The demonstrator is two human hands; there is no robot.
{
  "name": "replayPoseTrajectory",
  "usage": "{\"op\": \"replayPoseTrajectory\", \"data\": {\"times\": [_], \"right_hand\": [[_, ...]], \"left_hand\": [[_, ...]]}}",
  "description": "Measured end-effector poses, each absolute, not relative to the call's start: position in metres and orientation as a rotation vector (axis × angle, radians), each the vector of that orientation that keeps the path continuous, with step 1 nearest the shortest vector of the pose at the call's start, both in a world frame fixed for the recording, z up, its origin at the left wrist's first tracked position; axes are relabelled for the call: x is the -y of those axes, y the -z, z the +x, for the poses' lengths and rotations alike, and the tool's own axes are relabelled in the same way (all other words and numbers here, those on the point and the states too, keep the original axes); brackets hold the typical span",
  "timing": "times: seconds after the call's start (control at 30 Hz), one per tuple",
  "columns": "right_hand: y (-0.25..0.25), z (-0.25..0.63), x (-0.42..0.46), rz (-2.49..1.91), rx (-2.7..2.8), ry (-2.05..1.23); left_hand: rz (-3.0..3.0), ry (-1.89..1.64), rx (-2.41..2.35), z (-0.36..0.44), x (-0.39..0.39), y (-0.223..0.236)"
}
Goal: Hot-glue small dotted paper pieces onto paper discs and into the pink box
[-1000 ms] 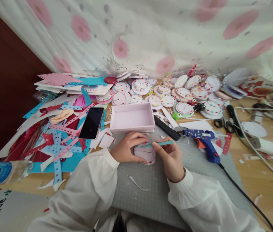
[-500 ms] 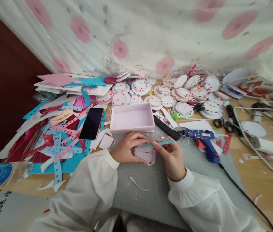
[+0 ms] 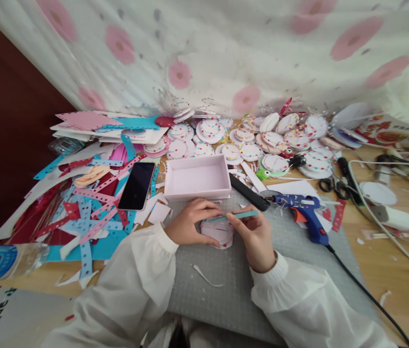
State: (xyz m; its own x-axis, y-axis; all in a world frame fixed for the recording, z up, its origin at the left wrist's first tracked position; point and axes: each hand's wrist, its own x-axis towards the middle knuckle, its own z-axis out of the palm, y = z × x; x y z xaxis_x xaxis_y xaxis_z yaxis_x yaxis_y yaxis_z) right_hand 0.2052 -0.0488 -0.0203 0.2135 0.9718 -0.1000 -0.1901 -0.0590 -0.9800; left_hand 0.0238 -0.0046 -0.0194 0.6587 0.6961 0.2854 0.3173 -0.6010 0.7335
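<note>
My left hand [image 3: 193, 222] curves around a round white paper disc [image 3: 218, 234] on the grey cutting mat [image 3: 213, 295], thumb at its near edge and fingers at its far side. Between the thumb and fingers of my right hand [image 3: 257, 237] is a slim teal stick-like tool [image 3: 246, 214]. It lies slanted over the disc's far edge, its left end close to my left fingertips. What kind of tool it is I cannot make out. Just beyond the hands stands an open white box [image 3: 197, 180].
A blue hot glue gun [image 3: 309, 212] lies to the right, its black cord running toward me. Left are a phone [image 3: 137, 186], many punched paper strips [image 3: 86, 232] and a plastic bottle [image 3: 5, 263]. Decorated paper discs [image 3: 209, 129] line the back; scissors [image 3: 334, 187] lie at right.
My right hand and the teal tool have shifted slightly left over the disc. My left hand stays at the disc.
</note>
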Motion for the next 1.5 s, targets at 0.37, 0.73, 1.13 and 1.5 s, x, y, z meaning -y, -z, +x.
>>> {"op": "replayPoseTrajectory", "data": {"times": [0.37,0.73,1.13,1.5], "right_hand": [[0.025,0.208,0.047,-1.211,0.894,-1.128],[0.018,0.222,0.036,-0.944,0.883,-1.045],[0.014,0.215,0.035,-1.010,0.710,-1.328],[0.010,0.220,0.034,-0.757,0.607,-1.592]], "left_hand": [[2.196,-0.714,-0.793,0.024,0.006,0.016],[2.158,-0.682,-0.826,0.022,0.006,0.019],[2.114,-0.641,-0.853,0.021,0.005,0.014],[2.142,-0.647,-0.814,0.022,0.002,0.018]]}}
